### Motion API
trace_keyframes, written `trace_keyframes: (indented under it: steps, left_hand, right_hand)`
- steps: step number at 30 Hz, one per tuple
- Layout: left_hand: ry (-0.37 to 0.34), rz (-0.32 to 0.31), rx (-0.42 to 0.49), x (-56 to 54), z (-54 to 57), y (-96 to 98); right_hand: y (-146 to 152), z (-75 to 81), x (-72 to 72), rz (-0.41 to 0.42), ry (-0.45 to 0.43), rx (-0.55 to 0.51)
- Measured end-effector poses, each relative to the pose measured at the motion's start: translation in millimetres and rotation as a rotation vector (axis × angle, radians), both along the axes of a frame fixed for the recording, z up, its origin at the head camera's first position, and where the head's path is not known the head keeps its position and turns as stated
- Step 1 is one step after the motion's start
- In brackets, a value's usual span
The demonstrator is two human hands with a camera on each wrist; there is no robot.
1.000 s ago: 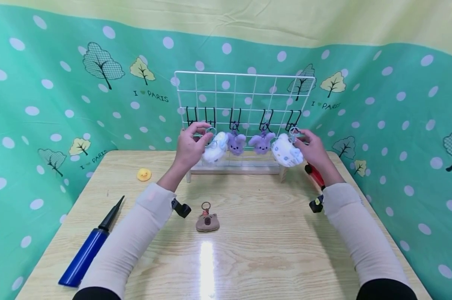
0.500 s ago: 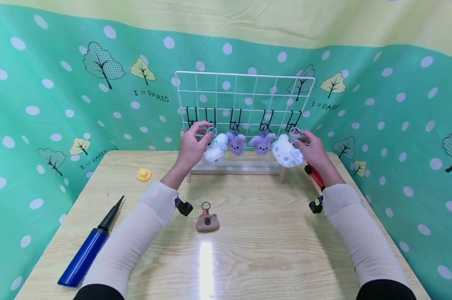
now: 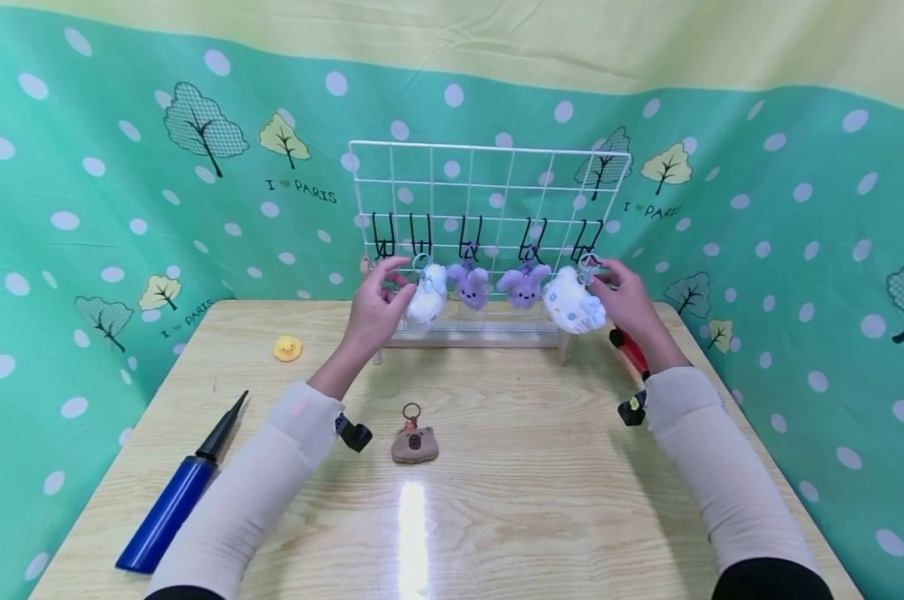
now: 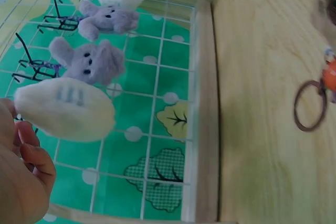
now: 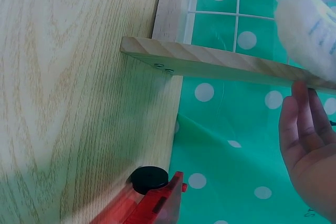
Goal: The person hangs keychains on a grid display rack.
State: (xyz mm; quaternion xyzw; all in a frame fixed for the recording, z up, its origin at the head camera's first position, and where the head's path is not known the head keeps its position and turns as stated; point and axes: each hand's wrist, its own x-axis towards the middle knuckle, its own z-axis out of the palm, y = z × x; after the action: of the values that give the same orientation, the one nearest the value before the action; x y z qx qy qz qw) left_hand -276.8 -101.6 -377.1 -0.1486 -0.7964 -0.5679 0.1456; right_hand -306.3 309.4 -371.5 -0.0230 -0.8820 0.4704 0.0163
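In the head view my left hand (image 3: 377, 308) is beside a white plush keychain (image 3: 426, 302), its fingers loosely bent and apart from the keychain's pale ring. That keychain hangs by a black hook (image 3: 421, 235) on the white wire grid rack (image 3: 489, 152). At the rack's right end, my right hand (image 3: 622, 293) pinches the ring of another white plush keychain (image 3: 574, 302), which has blue marks. Two purple bunny keychains (image 3: 471, 287) hang between the hands. The right wrist view shows my right fingers (image 5: 302, 114) near the rack's wooden foot (image 5: 210, 59), thumb out of sight.
A brown animal-face keychain (image 3: 415, 445) lies on the wooden table (image 3: 541, 467). To the left are a small yellow duck (image 3: 288, 348) and a blue pump (image 3: 170, 512) with a black nozzle. A red tool (image 3: 631, 354) lies partly under my right forearm.
My left hand has drawn back to the left from the ring, and the left white keychain now hangs straighter, slightly further left. The right hand has stayed in place.
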Motion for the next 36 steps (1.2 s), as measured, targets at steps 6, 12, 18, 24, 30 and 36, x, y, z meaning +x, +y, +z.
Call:
trace_keyframes:
  steps: [6,12,18,24,30,36]
  left_hand:
    - [-0.085,-0.02,-0.007,6.7,-17.6,-11.8]
    - [-0.195,-0.065,-0.069,14.1,-39.0,-16.8]
    - [-0.209,-0.14,-0.164,22.1,-54.7,-19.7]
    - [-0.196,-0.303,-0.401,26.3,-69.3,-27.5]
    - [-0.22,-0.475,-0.543,32.0,-81.4,-31.4]
    - [-0.25,-0.554,-0.68,37.6,-89.4,-30.6]
  right_hand:
    - [0,0.5,0.1,0.001,0.002,-0.003]
    - [-1,0.0,0.9,0.003,-0.001,-0.005]
    - [-1,-1.1,1.7,0.006,-0.009,-0.013]
    - [-1,0.1,0.7,0.002,-0.01,-0.019]
    - [0,0.7,0.6,0.0,-0.001,-0.007]
    - [0,-0.4,0.0,0.012,0.012,0.003]
